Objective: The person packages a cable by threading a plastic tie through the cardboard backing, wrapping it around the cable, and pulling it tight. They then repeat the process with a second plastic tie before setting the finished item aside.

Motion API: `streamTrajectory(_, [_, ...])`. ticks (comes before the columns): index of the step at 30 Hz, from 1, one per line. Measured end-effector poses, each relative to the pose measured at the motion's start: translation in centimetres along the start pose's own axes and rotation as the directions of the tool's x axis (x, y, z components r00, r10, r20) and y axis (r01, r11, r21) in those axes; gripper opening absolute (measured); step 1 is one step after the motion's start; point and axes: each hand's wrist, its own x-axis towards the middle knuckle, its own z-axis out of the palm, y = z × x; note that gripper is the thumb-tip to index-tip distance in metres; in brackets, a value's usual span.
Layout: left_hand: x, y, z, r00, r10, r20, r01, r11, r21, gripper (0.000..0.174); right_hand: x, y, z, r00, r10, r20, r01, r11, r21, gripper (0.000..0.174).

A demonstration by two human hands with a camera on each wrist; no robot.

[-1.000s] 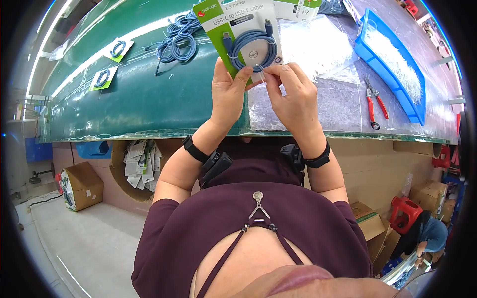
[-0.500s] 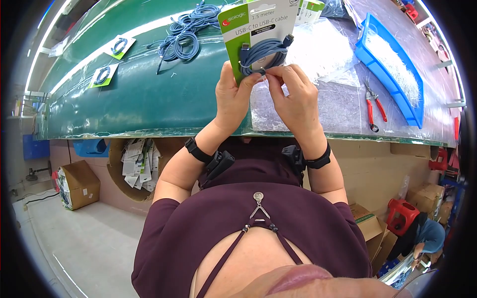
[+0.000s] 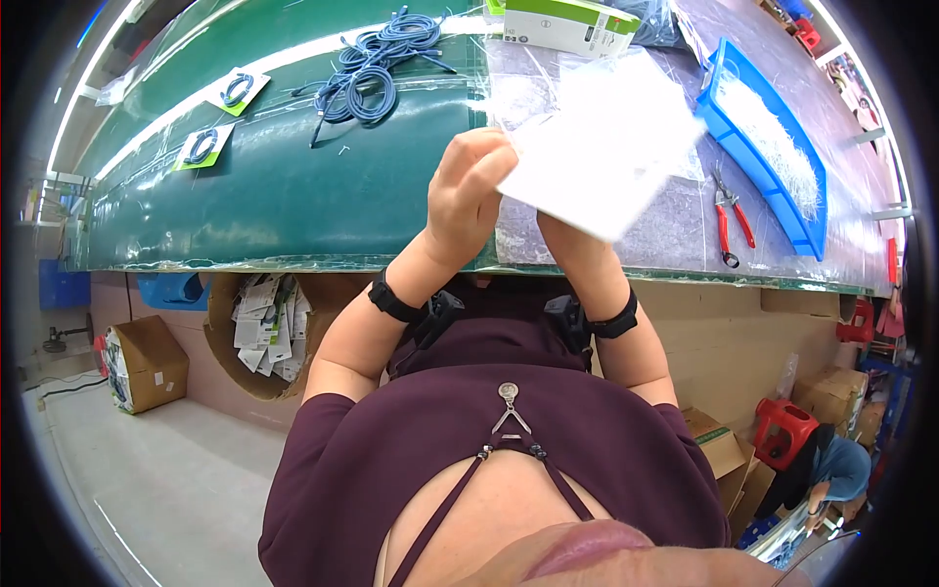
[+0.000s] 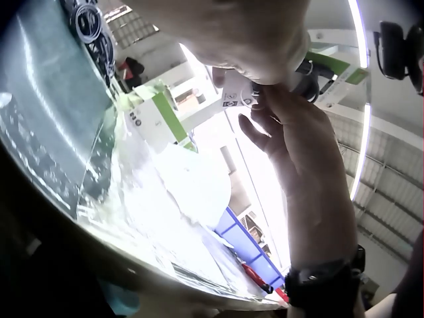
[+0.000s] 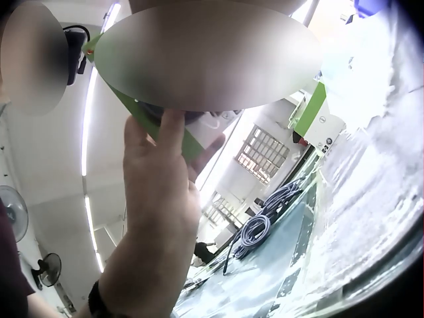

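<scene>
A retail card (image 3: pixel 587 161) for a USB-C cable shows its white back in the head view, tilted over the table. My left hand (image 3: pixel 465 191) grips its left edge with curled fingers. My right hand (image 3: pixel 577 243) is under the card, its fingers hidden there. From the left wrist, that right hand (image 4: pixel 301 146) reaches up to the cable side, its fingertips pinching at the card's lower part beside the dark coiled cable (image 4: pixel 308 86). In the right wrist view the left hand (image 5: pixel 162 172) holds the card's green edge (image 5: pixel 192 147); a blurred patch covers much of the rest.
Red-handled cutters (image 3: pixel 727 225) lie right of the card, beside a blue tray (image 3: pixel 810 235) of thin white strips. Blue cables (image 3: pixel 367 93) lie coiled at the back. Two carded cables (image 3: pixel 201 149) rest at left. A white-and-green box (image 3: pixel 567 27) stands behind.
The card has been turned over, from its printed cable side to its white back, and lowered toward the right. My right hand has gone from the card's front bottom to underneath it.
</scene>
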Motion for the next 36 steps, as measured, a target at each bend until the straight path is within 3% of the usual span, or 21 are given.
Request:
streamTrajectory(1, [0.3,0.3,-0.4,0.997,0.074,0.022,-0.075,0.996,0.056,0.032,-0.6,0.2,0.1,1.0,-0.009,0.003,0.009,1.0,-0.003,0.037])
streamTrajectory(3, [0.7,0.9,-0.9,0.974,0.211,0.081,-0.222,0.961,0.164,0.035,-1.9,0.6,0.1,0.991,0.126,-0.04,-0.115,0.971,0.211,0.04])
streamTrajectory(5, [1.1,1.1,-1.3,0.969,0.238,0.072,-0.247,0.954,0.171,0.036,-3.2,0.9,0.1,0.961,0.274,-0.047,-0.229,0.877,0.423,0.043])
streamTrajectory(8, [1.5,1.3,-1.8,0.953,0.296,0.065,-0.303,0.934,0.189,0.038,-5.2,1.1,-0.3,0.876,0.482,0.004,-0.347,0.625,0.699,0.048])
streamTrajectory(12, [1.7,1.7,-1.9,0.942,0.321,0.097,-0.335,0.902,0.273,0.039,-7.3,0.6,-1.3,0.714,0.675,0.187,-0.383,0.153,0.911,0.056])
streamTrajectory(13, [1.7,1.7,-2.0,0.942,0.319,0.1,-0.335,0.899,0.282,0.038,-7.3,0.7,-0.9,0.715,0.672,0.193,-0.389,0.153,0.908,0.056])
streamTrajectory(16, [1.6,1.7,-2.1,0.945,0.312,0.1,-0.327,0.894,0.306,0.038,-6.9,1.0,0.1,0.795,0.596,0.11,-0.459,0.473,0.752,0.051])
streamTrajectory(20, [0.9,1.4,-1.9,0.937,0.314,0.152,-0.345,0.902,0.259,0.034,-6.0,1.3,1.3,0.895,0.442,0.055,-0.424,0.807,0.41,0.047])
streamTrajectory(21, [0.6,0.7,-1.8,0.973,0.203,0.107,-0.218,0.963,0.156,0.032,-5.1,1.0,1.2,0.895,0.443,0.058,-0.426,0.807,0.408,0.047])
streamTrajectory(23, [0.0,-0.2,-1.7,0.997,-0.041,0.061,0.045,0.997,-0.066,0.028,-2.4,0.3,0.2,0.938,0.328,0.115,-0.332,0.744,0.58,0.041])
streamTrajectory(24, [0.1,0.0,-2.0,0.997,-0.043,0.068,0.047,0.997,-0.064,0.028,-1.1,0.1,0.0,0.955,0.269,0.128,-0.284,0.694,0.662,0.039])
streamTrajectory(25, [0.4,0.4,-2.3,0.951,-0.304,0.066,0.307,0.888,-0.341,0.029,-0.4,0.6,-0.4,0.953,0.277,0.123,-0.286,0.69,0.664,0.039])
streamTrajectory(26, [0.7,0.8,-2.5,0.834,-0.533,0.141,0.506,0.639,-0.579,0.031,0.1,1.6,-1.2,0.898,0.432,0.084,-0.386,0.681,0.622,0.035])
streamTrajectory(27, [0.9,1.2,-2.5,0.662,-0.696,0.278,0.61,0.285,-0.739,0.032,0.5,2.3,-1.7,0.818,0.574,0.039,-0.487,0.654,0.579,0.032])
streamTrajectory(28, [0.8,1.5,-2.4,0.656,-0.697,0.29,0.618,0.275,-0.737,0.032,1.2,2.3,-1.4,0.81,0.585,0.037,-0.496,0.651,0.575,0.032])
streamTrajectory(30, [0.4,2.1,-2.0,0.594,-0.676,0.436,0.652,0.088,-0.753,0.037,2.4,2.2,-0.3,0.872,0.442,0.213,-0.395,0.375,0.839,0.021])
streamTrajectory(31, [0.3,2.3,-1.8,0.566,-0.653,0.503,0.661,-0.004,-0.75,0.039,2.1,2.9,-0.1,0.867,0.451,0.211,-0.399,0.376,0.836,0.021])
streamTrajectory(34, [0.0,2.3,-1.6,0.55,-0.661,0.51,0.658,-0.032,-0.752,0.038,0.8,4.3,0.8,0.924,0.189,0.333,-0.381,0.384,0.841,0.041])
streamTrajectory(36, [-0.1,2.4,-1.5,0.543,-0.669,0.508,0.654,-0.042,-0.755,0.038,0.7,3.5,0.9,0.924,0.247,0.291,-0.367,0.372,0.853,0.036])
